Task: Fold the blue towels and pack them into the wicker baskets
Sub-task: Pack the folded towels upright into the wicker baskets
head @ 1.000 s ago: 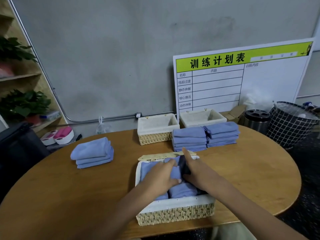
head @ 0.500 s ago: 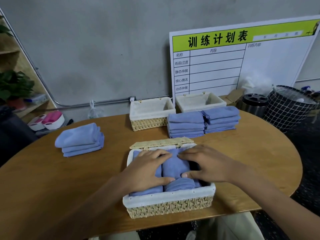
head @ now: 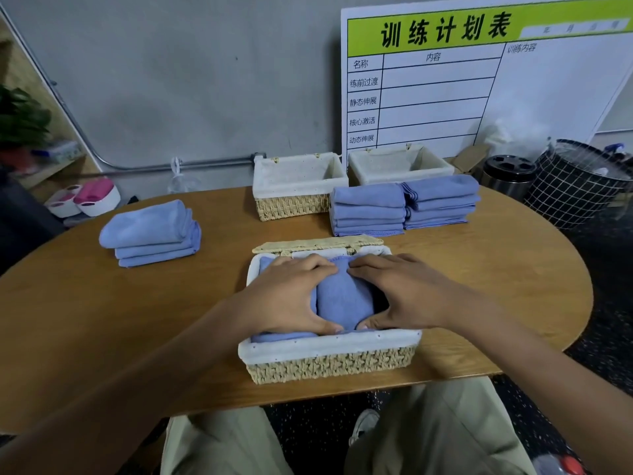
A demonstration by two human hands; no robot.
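Two hands at work: the left hand (head: 291, 296) and right hand (head: 407, 296) lie palm-down inside the near wicker basket (head: 329, 363), on a round wooden table (head: 102, 320).
Grip: neither hand is clenched; fingers and thumbs curve around a rolled blue towel (head: 344, 298), cupping it from both sides and pressing it down.
Towel's place: it sits upright in the middle of the basket, touching another blue towel (head: 284, 337) partly hidden under the left hand; a dark gap shows to its right.
Step in hand: seemingly seating this towel snugly into the basket's white liner.
Still waiting: a stack of folded towels (head: 150, 231) at far left and a double stack (head: 404, 207) behind, beside two empty lined baskets (head: 298, 186).
Lid: a woven flap (head: 318, 243) lies open at the basket's far edge.
Next move, likely: let go, reach for a folded towel from a stack, and slot it into the gap at right without toppling the ones already packed.
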